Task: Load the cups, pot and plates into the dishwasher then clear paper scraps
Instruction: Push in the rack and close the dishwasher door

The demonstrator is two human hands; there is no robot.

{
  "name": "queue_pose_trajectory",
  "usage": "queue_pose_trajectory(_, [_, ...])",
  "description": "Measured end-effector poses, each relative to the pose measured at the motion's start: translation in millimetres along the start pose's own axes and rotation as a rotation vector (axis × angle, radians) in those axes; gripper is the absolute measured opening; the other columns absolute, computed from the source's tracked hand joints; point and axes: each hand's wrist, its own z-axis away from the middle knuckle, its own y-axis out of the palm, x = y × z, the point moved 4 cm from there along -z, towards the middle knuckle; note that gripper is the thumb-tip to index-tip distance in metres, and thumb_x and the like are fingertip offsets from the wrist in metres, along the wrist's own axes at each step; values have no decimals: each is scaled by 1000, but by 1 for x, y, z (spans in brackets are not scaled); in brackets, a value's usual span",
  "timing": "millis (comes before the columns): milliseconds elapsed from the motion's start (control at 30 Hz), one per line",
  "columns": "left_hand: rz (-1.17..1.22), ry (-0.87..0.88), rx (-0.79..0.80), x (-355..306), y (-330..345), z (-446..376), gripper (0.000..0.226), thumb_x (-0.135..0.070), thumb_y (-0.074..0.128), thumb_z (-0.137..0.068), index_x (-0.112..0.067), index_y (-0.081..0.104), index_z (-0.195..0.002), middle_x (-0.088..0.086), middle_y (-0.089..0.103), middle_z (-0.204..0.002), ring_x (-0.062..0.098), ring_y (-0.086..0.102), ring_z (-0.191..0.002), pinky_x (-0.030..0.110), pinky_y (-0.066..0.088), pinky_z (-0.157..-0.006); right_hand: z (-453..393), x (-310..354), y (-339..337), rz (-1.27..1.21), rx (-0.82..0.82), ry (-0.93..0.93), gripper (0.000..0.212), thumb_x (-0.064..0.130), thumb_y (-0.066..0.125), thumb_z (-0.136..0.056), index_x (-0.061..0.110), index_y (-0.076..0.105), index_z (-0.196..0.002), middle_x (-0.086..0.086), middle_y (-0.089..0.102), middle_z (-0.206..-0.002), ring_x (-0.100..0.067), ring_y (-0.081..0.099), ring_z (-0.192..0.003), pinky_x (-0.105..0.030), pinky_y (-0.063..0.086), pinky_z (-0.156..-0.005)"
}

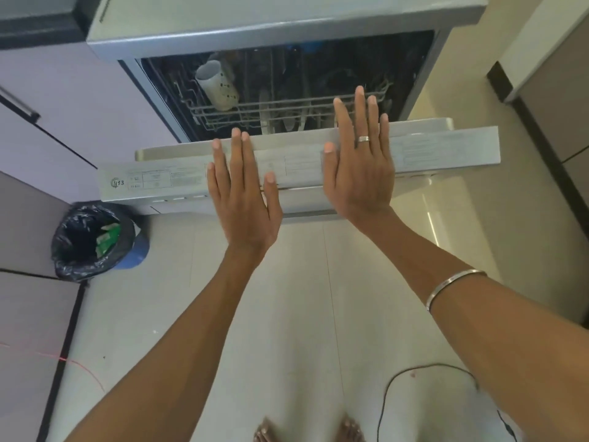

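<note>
Head cam looks down at a dishwasher (287, 36) w/ its door (302, 161) partly raised, approx halfway shut. Left hand (245, 199) and right hand (360, 167) both lie flat on the door's outer face near the top edge, fingers spread wide, holding nothing. Inside, a white cup (216, 84) sits tilted in the upper rack (255, 113); what looks like plates stand in the dark below it, too dim to count. No pot can be made out. A bin (92, 240) w/ black liner stands on the floor to the left; no paper scraps visible.

Judging by this, loading is done and the step is closing the door. To do it well: keep palms level, push evenly from both sides so the door doesn't twist, check the rack is fully in, press till the latch catches.
</note>
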Motion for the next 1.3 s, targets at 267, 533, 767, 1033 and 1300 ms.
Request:
queue_pose_trajectory(267, [-34, 39, 0, 1, 12, -42, 56, -37, 26, -105, -9, 29, -153, 7, 24, -161, 32, 14, -151, 52, 17, -120, -46, -2, 11, 29, 84, -17, 71, 57, 24, -101, 16, 13, -158, -11, 7, -165, -27, 3, -153, -42, 6, -124])
queue_pose_trajectory(533, [-50, 40, 48, 2, 22, -85, 60, -40, 20, -104, -10, 15, -156, 14, 10, -164, 32, 6, -152, 50, 15, -120, -88, -4, 26, 16, 100, -46, 79, 65, 27, -98, 18, 6, -159, -12, -1, -165, -29, -2, -153, -43, 6, -125])
queue_pose_trajectory(767, [-69, 47, 84, 3, 33, -132, 61, -38, 20, -104, -13, 5, -158, 18, -1, -164, 30, -3, -152, 48, 8, -122, -133, -5, 37, -3, 124, -80, 82, 67, 25, -98, 16, 5, -159, -14, -2, -165, -31, -3, -152, -46, 8, -124])
queue_pose_trajectory(1033, [-182, 169, 260, 10, 40, -173, 67, -47, 30, -102, -16, 7, -158, 22, 4, -162, 39, 0, -150, 50, -1, -122, -152, -16, 39, -84, 193, -159, 81, 71, 35, -90, 22, 26, -154, -10, 26, -159, -31, 16, -149, -47, 8, -123])
queue_pose_trajectory(1300, [-78, 225, 366, 12, 25, -193, 76, -52, 53, -95, -15, 21, -154, 23, 22, -153, 41, 9, -148, 48, 8, -123, -157, -21, 37, -94, 274, -187, 93, 72, 48, -83, 21, 20, -156, -13, 21, -160, -32, 14, -150, -49, 6, -123])
